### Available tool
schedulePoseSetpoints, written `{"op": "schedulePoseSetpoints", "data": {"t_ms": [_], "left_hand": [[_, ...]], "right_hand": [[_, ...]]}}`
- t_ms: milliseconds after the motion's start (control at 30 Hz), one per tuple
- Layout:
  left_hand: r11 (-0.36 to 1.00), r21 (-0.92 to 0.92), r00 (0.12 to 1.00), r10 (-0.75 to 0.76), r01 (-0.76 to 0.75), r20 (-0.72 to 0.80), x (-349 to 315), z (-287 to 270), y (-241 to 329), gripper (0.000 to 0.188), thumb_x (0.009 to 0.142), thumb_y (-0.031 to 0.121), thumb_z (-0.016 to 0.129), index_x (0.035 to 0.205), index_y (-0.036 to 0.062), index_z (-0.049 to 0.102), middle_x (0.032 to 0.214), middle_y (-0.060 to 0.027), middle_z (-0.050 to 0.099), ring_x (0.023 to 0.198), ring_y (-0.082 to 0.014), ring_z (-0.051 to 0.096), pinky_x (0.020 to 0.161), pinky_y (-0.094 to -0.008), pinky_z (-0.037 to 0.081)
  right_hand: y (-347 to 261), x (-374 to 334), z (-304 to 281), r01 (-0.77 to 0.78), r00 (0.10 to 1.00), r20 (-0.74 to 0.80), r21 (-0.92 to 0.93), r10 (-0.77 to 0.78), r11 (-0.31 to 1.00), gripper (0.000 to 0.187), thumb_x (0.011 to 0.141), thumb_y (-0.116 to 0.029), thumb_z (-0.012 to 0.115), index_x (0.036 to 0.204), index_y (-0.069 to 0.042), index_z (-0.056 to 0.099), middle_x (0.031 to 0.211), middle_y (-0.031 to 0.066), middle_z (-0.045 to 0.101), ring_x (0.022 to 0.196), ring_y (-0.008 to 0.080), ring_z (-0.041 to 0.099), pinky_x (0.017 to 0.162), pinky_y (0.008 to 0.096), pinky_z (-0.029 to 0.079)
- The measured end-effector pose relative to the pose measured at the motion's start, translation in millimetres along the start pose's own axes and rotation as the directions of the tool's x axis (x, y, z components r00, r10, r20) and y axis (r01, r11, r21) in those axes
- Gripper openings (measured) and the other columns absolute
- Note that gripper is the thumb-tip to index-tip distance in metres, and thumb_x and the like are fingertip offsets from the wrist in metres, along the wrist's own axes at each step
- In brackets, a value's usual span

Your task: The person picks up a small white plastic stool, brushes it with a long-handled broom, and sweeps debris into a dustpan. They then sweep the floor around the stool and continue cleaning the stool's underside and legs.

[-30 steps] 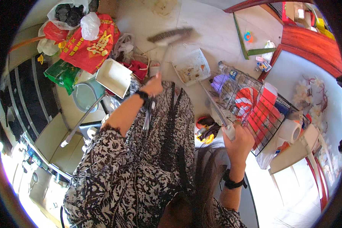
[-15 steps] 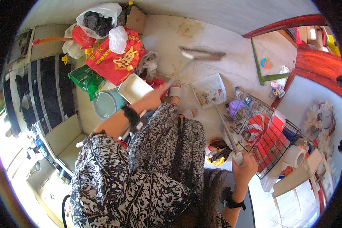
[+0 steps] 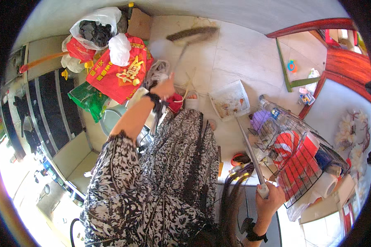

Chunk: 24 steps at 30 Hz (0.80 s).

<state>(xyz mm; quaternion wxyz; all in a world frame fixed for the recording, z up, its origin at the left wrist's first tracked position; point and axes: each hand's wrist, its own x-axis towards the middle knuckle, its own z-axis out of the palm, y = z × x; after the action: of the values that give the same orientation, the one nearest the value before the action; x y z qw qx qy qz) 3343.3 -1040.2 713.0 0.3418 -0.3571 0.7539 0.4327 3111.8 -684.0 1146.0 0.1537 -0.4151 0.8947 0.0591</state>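
Scraps [image 3: 235,108] already in the dustpan [image 3: 231,88], brownish floor stain [image 3: 203,23] left, upper middle; left grip [image 3: 164,88] curled round the broom [image 3: 191,33], right grip [image 3: 271,199] round the dustpan's handle [image 3: 251,150].

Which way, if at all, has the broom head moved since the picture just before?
Yes: up and leftward in the view, so the broom head is now closer to the brown cardboard.

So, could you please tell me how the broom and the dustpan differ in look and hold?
The broom ends in a dark, narrow strip, while the dustpan ends in a broad, pale tray. The broom looks blurred, the dustpan sharper. The left hand grips the broom; the right hand grips the dustpan. Both are long-handled.
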Motion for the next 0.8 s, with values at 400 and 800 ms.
{"op": "schedulePoseSetpoints", "data": {"t_ms": [400,800], "left_hand": [[0.917,0.017,0.876,0.387,-0.399,-0.287,-66,-26,-27,0.073,0.081,0.001,0.05,0.148,0.0136,0.027,0.124,-0.0287,0.055,0.11,-0.0407,0.058,0.094,-0.0468,0.046],[1.0,0.026,0.997,-0.009,0.007,0.081,1,19,39,0.101,0.072,-0.002,0.054,0.15,0.0038,-0.009,0.079,-0.0317,0.064,0.07,-0.0422,0.064,0.062,-0.049,0.05]], "right_hand": [[-17,16,-4,-0.038,0.999,0.015,0.041,0.037,0.998,0.025,0.068,-0.021,0.08,0.08,-0.006,0.065,0.062,0.0104,0.051,0.057,0.0296,0.051,0.052,0.0395,0.037],[-11,31,1,-0.03,1.0,-0.006,0.06,0.03,0.998,0.026,0.069,-0.026,0.08,0.081,-0.008,0.065,0.06,0.0062,0.052,0.055,0.0259,0.05,0.051,0.0378,0.036]]}}
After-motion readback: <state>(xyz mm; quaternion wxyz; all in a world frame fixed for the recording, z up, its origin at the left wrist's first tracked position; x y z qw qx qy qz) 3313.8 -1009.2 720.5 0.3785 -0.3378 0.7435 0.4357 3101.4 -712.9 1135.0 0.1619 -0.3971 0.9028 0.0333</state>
